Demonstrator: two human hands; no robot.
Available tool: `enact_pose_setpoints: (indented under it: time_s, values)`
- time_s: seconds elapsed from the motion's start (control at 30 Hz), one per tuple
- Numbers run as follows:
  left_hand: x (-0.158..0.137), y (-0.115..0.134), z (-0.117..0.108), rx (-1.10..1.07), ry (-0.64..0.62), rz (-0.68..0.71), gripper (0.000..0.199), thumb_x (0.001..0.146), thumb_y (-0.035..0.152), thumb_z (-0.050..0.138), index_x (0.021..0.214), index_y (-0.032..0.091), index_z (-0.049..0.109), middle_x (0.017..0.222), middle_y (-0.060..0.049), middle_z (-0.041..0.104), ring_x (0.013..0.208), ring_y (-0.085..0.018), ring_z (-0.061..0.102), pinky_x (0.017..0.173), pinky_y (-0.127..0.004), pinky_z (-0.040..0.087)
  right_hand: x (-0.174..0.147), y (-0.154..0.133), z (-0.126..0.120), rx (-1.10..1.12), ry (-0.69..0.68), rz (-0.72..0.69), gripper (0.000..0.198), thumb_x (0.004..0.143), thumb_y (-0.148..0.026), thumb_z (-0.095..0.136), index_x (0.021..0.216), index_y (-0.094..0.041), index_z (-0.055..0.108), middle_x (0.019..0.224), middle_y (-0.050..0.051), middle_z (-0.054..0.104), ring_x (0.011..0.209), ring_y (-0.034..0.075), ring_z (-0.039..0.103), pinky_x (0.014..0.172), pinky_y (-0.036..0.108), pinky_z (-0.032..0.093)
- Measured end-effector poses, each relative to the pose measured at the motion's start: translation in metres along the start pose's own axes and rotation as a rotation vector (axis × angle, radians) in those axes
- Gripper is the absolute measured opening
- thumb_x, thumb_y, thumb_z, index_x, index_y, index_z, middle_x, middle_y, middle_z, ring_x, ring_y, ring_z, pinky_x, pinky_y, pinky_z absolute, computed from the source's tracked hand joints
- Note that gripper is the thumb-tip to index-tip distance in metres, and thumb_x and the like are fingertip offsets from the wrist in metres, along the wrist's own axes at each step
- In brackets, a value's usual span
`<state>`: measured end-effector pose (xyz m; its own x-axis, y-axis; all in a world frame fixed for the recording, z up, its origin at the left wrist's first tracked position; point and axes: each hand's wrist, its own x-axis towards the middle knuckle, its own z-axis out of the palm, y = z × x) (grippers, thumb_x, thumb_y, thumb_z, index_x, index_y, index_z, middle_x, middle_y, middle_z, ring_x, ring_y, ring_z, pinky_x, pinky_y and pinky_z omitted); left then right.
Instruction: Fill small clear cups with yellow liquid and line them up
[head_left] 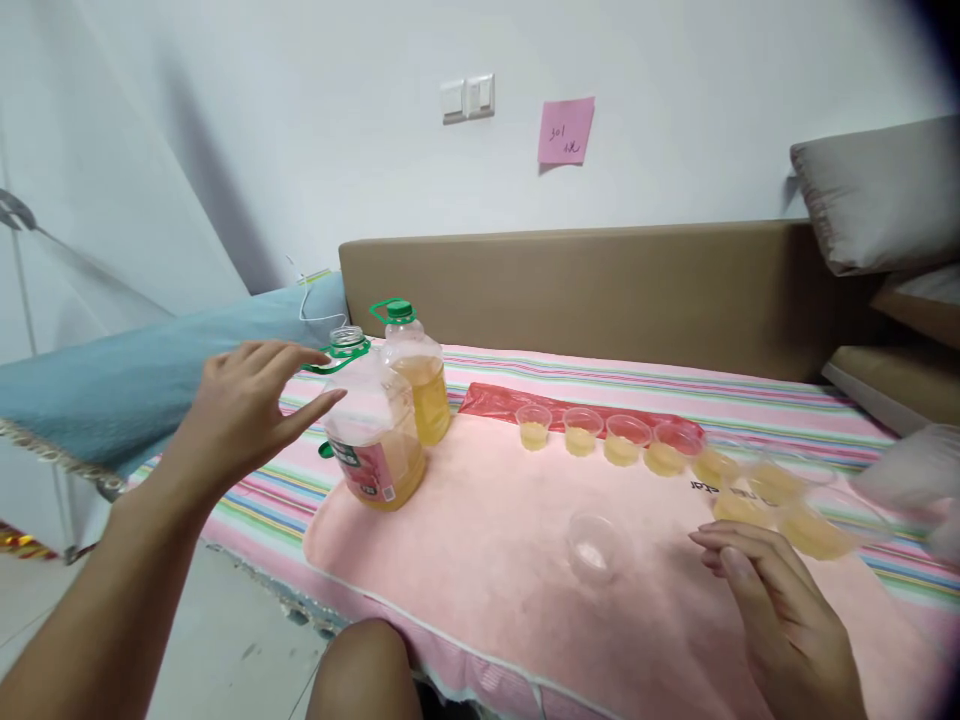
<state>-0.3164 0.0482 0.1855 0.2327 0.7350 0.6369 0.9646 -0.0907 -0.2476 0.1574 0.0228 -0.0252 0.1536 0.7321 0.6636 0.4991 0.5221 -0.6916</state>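
Note:
My left hand (262, 405), with thumb and fingers apart, is beside the neck of an uncapped clear plastic jug (375, 445) of yellow liquid with a green handle ring. Its fingertips overlap the handle in view; I cannot tell whether they touch. Behind it stands a second jug (424, 385), its green cap on. An empty clear plastic cup (595, 545) stands on the pink cloth, left of my right hand (780, 600). That hand's fingers are pressed together with nothing visible in them. Several cups of yellow liquid, one a cup (534, 430) at the left end, form a row.
A loose green cap (325, 450) lies left of the uncapped jug. A red plastic bag (495, 402) lies behind the cups. The pink cloth (480, 540) covers part of a striped sheet (262, 500). A brown headboard (570, 300) and grey pillow (885, 195) bound the back.

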Motion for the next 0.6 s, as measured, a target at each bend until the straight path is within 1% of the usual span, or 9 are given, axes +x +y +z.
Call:
enact_pose_setpoints:
  time_s: [0.07, 0.13, 0.2, 0.27, 0.3, 0.37, 0.47, 0.53, 0.6]
  values:
    - [0.001, 0.0, 0.005, -0.009, -0.026, 0.013, 0.024, 0.1, 0.039, 0.067, 0.116, 0.022, 0.064, 0.121, -0.008, 0.07, 0.12, -0.03, 0.059, 0.103, -0.039, 0.035, 0.001, 0.001, -0.003, -0.008, 0.006, 0.01, 0.035, 0.112, -0.051, 0.055, 0.103, -0.022, 0.071, 0.11, 0.005, 0.064, 0.1, 0.026, 0.061, 0.089, 0.037, 0.044]
    - [0.003, 0.0, 0.009, -0.022, -0.03, 0.015, 0.02, 0.099, 0.038, 0.068, 0.11, 0.021, 0.065, 0.116, -0.007, 0.071, 0.117, -0.028, 0.06, 0.102, -0.038, 0.033, 0.0, 0.004, -0.007, -0.022, 0.009, 0.031, 0.038, 0.112, -0.055, 0.054, 0.102, -0.022, 0.071, 0.107, 0.005, 0.064, 0.097, 0.026, 0.061, 0.087, 0.036, 0.044]
    - [0.006, -0.001, 0.013, -0.042, -0.032, 0.004, 0.019, 0.099, 0.036, 0.07, 0.102, 0.019, 0.063, 0.108, -0.005, 0.071, 0.111, -0.027, 0.061, 0.103, -0.038, 0.031, -0.003, 0.009, -0.013, -0.029, -0.006, 0.084, 0.043, 0.112, -0.058, 0.052, 0.098, -0.021, 0.069, 0.095, 0.003, 0.064, 0.087, 0.024, 0.061, 0.078, 0.034, 0.045]
    - [0.011, -0.002, 0.016, -0.078, -0.057, -0.002, 0.019, 0.098, 0.034, 0.07, 0.096, 0.019, 0.059, 0.099, -0.003, 0.068, 0.102, -0.024, 0.061, 0.1, -0.036, 0.031, -0.005, 0.015, -0.019, -0.032, -0.035, 0.16, 0.048, 0.113, -0.06, 0.05, 0.088, -0.021, 0.063, 0.079, 0.001, 0.058, 0.071, 0.021, 0.057, 0.066, 0.032, 0.043]
    - [0.013, -0.003, 0.018, -0.103, -0.076, -0.003, 0.02, 0.098, 0.033, 0.07, 0.093, 0.019, 0.057, 0.096, -0.001, 0.066, 0.097, -0.021, 0.06, 0.096, -0.033, 0.033, -0.006, 0.018, -0.022, -0.037, -0.047, 0.191, 0.051, 0.114, -0.06, 0.049, 0.083, -0.021, 0.059, 0.072, 0.001, 0.053, 0.065, 0.02, 0.053, 0.061, 0.031, 0.041]
    - [0.018, -0.002, 0.019, -0.158, -0.097, -0.013, 0.023, 0.098, 0.031, 0.07, 0.088, 0.02, 0.051, 0.088, 0.002, 0.058, 0.085, -0.016, 0.055, 0.084, -0.025, 0.035, -0.006, 0.022, -0.025, -0.053, -0.056, 0.227, 0.056, 0.114, -0.061, 0.047, 0.076, -0.021, 0.052, 0.066, 0.0, 0.047, 0.059, 0.019, 0.047, 0.056, 0.031, 0.038]
    - [0.025, 0.002, 0.019, -0.222, -0.095, -0.059, 0.033, 0.097, 0.032, 0.069, 0.081, 0.021, 0.042, 0.076, 0.006, 0.044, 0.068, -0.012, 0.042, 0.067, -0.02, 0.03, -0.004, 0.023, -0.026, -0.047, -0.039, 0.246, 0.058, 0.114, -0.062, 0.047, 0.074, -0.02, 0.05, 0.065, 0.0, 0.044, 0.058, 0.018, 0.044, 0.055, 0.03, 0.036]
    - [0.027, 0.005, 0.017, -0.244, -0.105, -0.087, 0.036, 0.097, 0.033, 0.069, 0.079, 0.021, 0.04, 0.071, 0.008, 0.037, 0.063, -0.01, 0.035, 0.064, -0.019, 0.027, -0.002, 0.022, -0.025, -0.034, -0.026, 0.253, 0.058, 0.113, -0.063, 0.048, 0.074, -0.02, 0.05, 0.065, 0.0, 0.044, 0.058, 0.018, 0.044, 0.055, 0.029, 0.037]
    - [0.029, 0.008, 0.016, -0.259, -0.118, -0.101, 0.037, 0.097, 0.032, 0.068, 0.076, 0.021, 0.039, 0.068, 0.008, 0.033, 0.062, -0.01, 0.031, 0.063, -0.019, 0.025, -0.001, 0.019, -0.024, -0.028, -0.028, 0.251, 0.059, 0.113, -0.064, 0.048, 0.074, -0.02, 0.051, 0.064, 0.0, 0.045, 0.058, 0.018, 0.044, 0.055, 0.029, 0.036]
